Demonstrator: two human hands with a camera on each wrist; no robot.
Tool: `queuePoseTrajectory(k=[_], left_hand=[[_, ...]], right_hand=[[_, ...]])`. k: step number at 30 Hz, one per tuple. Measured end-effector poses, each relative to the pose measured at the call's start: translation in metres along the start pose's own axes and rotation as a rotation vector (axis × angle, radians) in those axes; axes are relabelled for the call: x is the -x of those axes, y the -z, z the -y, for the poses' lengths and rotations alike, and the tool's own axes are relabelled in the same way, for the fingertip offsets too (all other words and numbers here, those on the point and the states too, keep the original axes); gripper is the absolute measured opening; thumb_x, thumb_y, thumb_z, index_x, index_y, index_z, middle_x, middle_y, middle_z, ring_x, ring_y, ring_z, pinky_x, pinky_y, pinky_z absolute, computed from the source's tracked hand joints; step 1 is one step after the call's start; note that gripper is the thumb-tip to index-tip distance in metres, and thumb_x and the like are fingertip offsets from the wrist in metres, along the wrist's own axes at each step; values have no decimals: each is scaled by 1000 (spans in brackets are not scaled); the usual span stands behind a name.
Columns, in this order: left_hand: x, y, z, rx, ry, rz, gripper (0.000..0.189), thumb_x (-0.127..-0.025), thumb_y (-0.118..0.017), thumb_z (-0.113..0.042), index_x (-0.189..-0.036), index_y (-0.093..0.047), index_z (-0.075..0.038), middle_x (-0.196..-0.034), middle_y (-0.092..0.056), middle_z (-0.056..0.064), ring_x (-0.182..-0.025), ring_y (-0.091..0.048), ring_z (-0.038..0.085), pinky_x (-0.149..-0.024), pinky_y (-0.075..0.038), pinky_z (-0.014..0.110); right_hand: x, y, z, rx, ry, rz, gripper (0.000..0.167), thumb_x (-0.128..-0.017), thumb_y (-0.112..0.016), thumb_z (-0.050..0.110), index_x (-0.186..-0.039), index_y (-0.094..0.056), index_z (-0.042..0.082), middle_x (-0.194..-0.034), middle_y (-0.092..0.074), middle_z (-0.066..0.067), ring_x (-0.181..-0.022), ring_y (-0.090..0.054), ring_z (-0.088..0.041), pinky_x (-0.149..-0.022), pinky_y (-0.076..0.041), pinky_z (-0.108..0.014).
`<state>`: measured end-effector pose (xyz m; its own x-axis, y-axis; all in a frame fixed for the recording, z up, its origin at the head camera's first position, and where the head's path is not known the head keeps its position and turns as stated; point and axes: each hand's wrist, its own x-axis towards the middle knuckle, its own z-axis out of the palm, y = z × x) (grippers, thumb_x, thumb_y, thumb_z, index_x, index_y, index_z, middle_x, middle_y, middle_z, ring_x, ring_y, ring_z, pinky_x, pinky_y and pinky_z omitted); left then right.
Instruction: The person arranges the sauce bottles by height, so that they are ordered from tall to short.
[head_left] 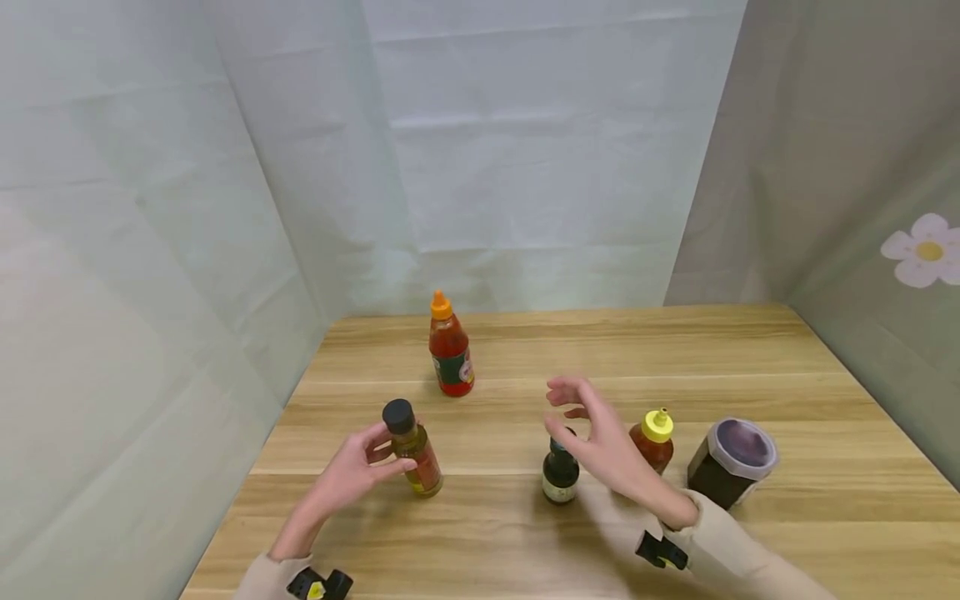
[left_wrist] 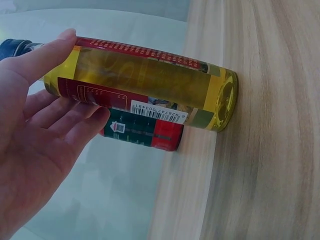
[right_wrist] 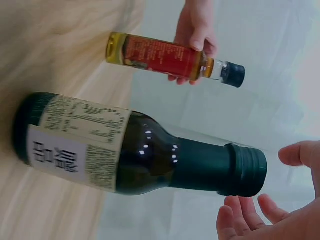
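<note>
My left hand has its thumb and fingers around the upper part of an oil bottle, a clear one with yellow oil, a red label and a black cap. The base of that bottle is at the tabletop. My right hand is spread with bent fingers beside the cap of a small dark green glass bottle. In the right wrist view, a gap shows between the thumb and that green cap. The dark bottle stands upright and has a cream label with a white sticker.
A red chili sauce bottle with an orange tip stands farther back. Right of my right hand are a yellow-capped squeeze bottle, partly hidden by the forearm, and a dark jar with a pale-rimmed lid. Fabric walls enclose the wooden table.
</note>
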<state>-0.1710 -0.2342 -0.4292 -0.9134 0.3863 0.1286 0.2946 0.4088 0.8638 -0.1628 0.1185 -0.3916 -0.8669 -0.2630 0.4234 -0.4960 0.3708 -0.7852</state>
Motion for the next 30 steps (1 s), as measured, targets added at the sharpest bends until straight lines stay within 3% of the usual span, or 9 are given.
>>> queuePoseTrajectory(k=[4,13,26,30], left_hand=[[0,1,-1,-13,-4,0,56,-86,-73,-23,-136,-53,-10,-132,-59,17,-121,-57,34,-97,-52,43],[0,1,0,-24,-7,-5,53,-85,-74,-22,-133,-55,-10,-130,-61,16,-115,-59,4,-97,-53,44],[0,0,0,2,-18,-4,54,-86,-73,-20,-135,-54,-10,-131,-60,17,-115,-57,-2,-97,-52,44],[1,0,0,25,-20,-1,54,-86,-73,-18,-136,-53,-9,-133,-58,19,-114,-55,-7,-98,-52,46]], right_hand=[[9,2,-6,16,-2,26,47,-87,-72,12,-128,-51,13,-119,-62,-2,-111,-59,-20,-93,-54,-38],[24,5,-16,-16,9,83,59,-75,-81,3,-127,-53,7,-123,-62,-8,-111,-60,-21,-92,-56,-32],[34,5,-30,-36,-73,137,56,-79,-80,10,-129,-55,8,-119,-65,-6,-111,-60,-12,-95,-55,-34],[35,4,-32,-48,-87,143,55,-79,-79,10,-128,-55,5,-119,-65,-8,-112,-61,-16,-95,-55,-35]])
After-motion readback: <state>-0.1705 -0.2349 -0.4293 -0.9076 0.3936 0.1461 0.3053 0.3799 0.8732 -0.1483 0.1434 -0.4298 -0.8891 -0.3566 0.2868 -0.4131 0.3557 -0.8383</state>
